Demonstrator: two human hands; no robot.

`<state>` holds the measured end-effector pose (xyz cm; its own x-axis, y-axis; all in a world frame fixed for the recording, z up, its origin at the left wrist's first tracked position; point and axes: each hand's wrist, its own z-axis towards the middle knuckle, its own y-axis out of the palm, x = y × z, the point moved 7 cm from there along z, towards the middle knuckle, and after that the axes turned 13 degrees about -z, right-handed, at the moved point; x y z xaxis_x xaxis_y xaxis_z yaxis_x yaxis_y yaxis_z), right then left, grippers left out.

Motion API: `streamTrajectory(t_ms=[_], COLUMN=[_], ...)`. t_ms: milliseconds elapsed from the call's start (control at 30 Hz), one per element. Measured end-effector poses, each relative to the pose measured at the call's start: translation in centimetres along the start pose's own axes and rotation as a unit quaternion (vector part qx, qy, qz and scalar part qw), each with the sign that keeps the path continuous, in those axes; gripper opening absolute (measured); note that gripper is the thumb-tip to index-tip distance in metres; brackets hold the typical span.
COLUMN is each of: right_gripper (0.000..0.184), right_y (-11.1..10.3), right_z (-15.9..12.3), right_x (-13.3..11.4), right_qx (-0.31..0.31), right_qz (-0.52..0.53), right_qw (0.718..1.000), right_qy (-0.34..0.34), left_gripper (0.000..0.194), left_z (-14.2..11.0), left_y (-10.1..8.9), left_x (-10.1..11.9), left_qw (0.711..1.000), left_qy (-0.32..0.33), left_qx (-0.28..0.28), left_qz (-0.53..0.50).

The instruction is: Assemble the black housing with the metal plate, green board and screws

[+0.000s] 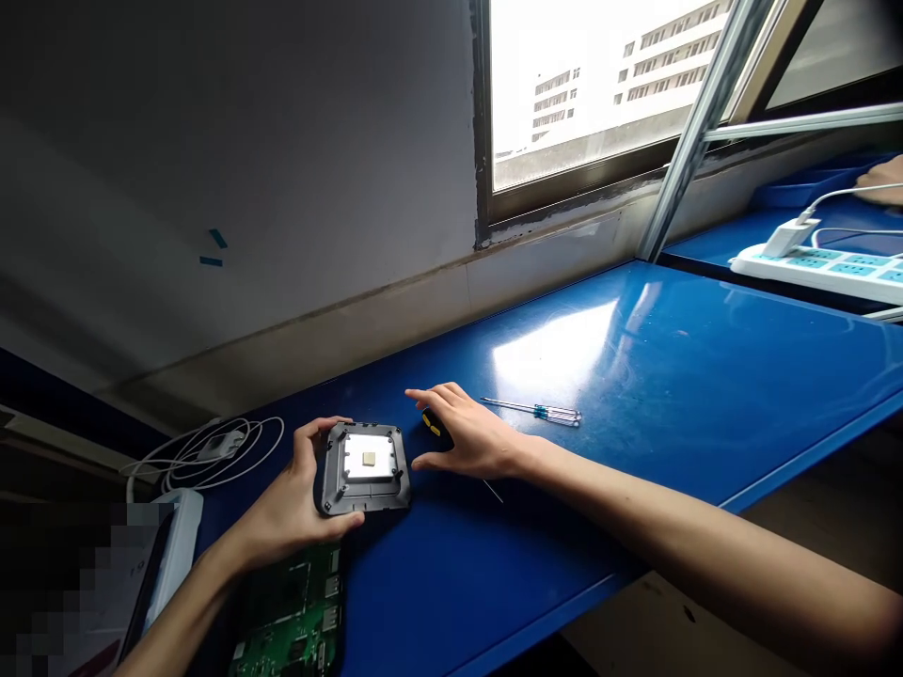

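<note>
My left hand (300, 489) is closed on the left side of a square black plastic cover (388, 494). A shiny metal plate (382, 458) with a small tan pad is set in the cover's middle. My right hand (469, 432) is over the table to the right of the cover, thumb and fingers apart. Beneath it shows a black and yellow handle (433, 425), and a thin metal shaft (493, 490) comes out on the near side; the hand hides what lies between them. A green circuit board (289, 611) is below my left wrist, partly covered.
Beyond my right hand lies a screwdriver with a clear handle (557, 415) on the blue table (423, 583). A coiled white cable (232, 442) and a pale-edged device (176, 536) are at the left. A power strip (818, 268), another person's hand (881, 181) and a metal post (677, 179) are at the right.
</note>
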<state>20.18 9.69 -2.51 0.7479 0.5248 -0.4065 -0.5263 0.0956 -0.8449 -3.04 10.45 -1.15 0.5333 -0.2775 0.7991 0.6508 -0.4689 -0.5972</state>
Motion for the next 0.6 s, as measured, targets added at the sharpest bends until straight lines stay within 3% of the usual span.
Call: streamTrajectory(t_ms=[200,467,600], right_gripper=[0.068,0.055,0.049], right_y=[0.1,0.1,-0.3], right_z=[-0.4,-0.3,-0.3], right_x=[0.5,0.9,1.0], right_qx=[-0.001,-0.022,-0.030], right_qz=[-0.034,-0.034,-0.042], right_qw=[0.999,0.998,0.997], right_qy=[0.031,0.041,0.056], left_gripper=[0.106,0.102,0.102], left_z=[1.6,3.3,3.7], left_y=[0.4,0.0,0.0], left_x=[0.2,1.4,1.9], left_qw=[1.000,0.999,0.999], left_qy=[-0.001,-0.042,-0.035], left_qx=[-0.017,-0.024,-0.013], left_qz=[0.017,-0.007,0.035])
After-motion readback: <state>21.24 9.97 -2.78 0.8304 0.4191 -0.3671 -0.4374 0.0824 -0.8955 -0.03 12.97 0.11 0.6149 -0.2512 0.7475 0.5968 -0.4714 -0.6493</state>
